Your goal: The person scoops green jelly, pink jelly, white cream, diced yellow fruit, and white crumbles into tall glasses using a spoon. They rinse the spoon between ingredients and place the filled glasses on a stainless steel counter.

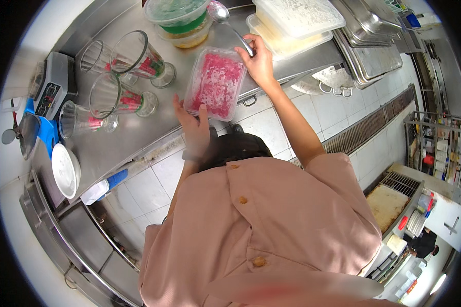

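Note:
A metal spoon [236,34] is held by its handle end in my right hand [259,63], its bowl pointing away from me. Right beside that hand lies a clear plastic container [217,84] with pink, crumbly contents, close to the counter's front edge. My left hand [194,124] is at the container's near left corner, thumb and fingers spread around it; whether it touches the corner is hard to tell. Left of the container stand several footed dessert glasses [128,99] with red and green pieces in their bottoms.
Stacked round tubs [178,23] with green and yellowish contents stand at the back of the steel counter [138,134]. Lidded rectangular containers [296,27] and metal trays [376,61] are to the right. A grey device [55,86] and white bowl [66,170] sit left. Another person [422,243] is far off.

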Tool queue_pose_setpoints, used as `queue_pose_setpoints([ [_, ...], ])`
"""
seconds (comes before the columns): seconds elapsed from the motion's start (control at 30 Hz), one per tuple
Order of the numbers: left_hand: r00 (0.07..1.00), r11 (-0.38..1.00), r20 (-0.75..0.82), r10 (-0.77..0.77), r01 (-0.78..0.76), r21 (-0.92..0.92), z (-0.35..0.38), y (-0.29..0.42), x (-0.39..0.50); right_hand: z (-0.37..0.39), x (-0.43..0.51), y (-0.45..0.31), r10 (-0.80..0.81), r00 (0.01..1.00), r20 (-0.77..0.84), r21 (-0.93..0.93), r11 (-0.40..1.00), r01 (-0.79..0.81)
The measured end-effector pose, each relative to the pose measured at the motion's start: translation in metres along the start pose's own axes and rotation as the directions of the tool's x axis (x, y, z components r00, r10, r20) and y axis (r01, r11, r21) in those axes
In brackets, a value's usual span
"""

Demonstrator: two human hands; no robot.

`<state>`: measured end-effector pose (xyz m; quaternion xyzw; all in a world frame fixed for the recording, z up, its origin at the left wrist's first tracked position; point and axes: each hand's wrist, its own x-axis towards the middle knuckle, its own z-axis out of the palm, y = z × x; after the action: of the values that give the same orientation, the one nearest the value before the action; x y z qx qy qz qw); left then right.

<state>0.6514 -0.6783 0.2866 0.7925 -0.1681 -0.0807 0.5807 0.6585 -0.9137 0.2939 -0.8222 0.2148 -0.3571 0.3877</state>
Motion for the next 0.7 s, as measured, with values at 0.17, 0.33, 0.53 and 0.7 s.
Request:
queue_pose_setpoints([
  [0.17, 0.998, 0.998, -0.055, 0.044, -0.046, -0.033, 0.009, -0.004, -0.005, -0.002, -0.004, 0.004, 0.029, 0.996, 0.082, 0.226, 0.973, -0.047],
  [0.33, 0.991, 0.973, 0.029, -0.127, 0.130, -0.191, 0.005, 0.001, -0.005, -0.003, -0.012, 0.015, 0.021, 0.998, 0.061, 0.345, 0.938, -0.040],
  [0.53, 0.998, 0.999, -0.068, 0.019, -0.022, -0.042, 0.018, -0.002, 0.004, 0.007, -0.020, 0.017, 0.183, 0.983, -0.012, 0.458, 0.875, -0.158],
  [0.7, 0.947, 0.923, -0.161, 0.277, -0.215, 0.318, 0.024, 0.011, 0.002, -0.009, -0.030, 0.008, 0.051, 0.995, -0.085, 0.160, 0.986, -0.037],
])
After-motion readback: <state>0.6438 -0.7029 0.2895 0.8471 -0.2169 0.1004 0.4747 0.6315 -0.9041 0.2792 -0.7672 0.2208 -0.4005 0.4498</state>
